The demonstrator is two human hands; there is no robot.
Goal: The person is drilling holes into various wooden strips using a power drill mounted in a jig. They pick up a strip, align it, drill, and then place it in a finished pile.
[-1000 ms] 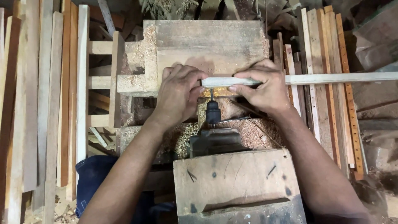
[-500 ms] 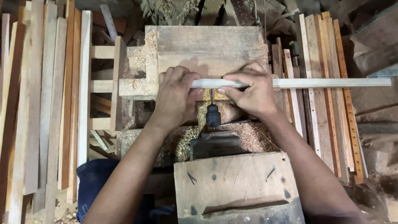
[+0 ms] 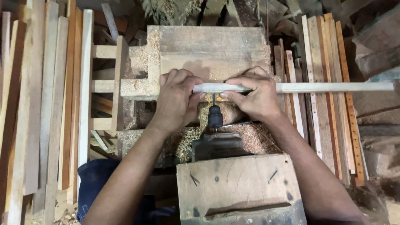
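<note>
A long pale wooden strip (image 3: 329,87) lies across a sawdust-covered wooden work block (image 3: 208,46) and reaches far to the right. My left hand (image 3: 177,98) grips the strip's left end. My right hand (image 3: 256,96) grips it just right of the middle. Between my hands a dark drill chuck (image 3: 215,114) with a thin bit points up against the strip's near edge. The chuck sticks out of a dark machine body (image 3: 216,146).
A worn wooden box cover (image 3: 237,183) sits over the machine in front of me. Stacks of wooden slats stand at the left (image 3: 46,104) and right (image 3: 325,121). Sawdust (image 3: 254,137) lies around the chuck. A blue cloth (image 3: 93,175) shows at lower left.
The strip and both hands shifted a little left, then drew slightly nearer to the drill bit. The grip has stayed the same.
</note>
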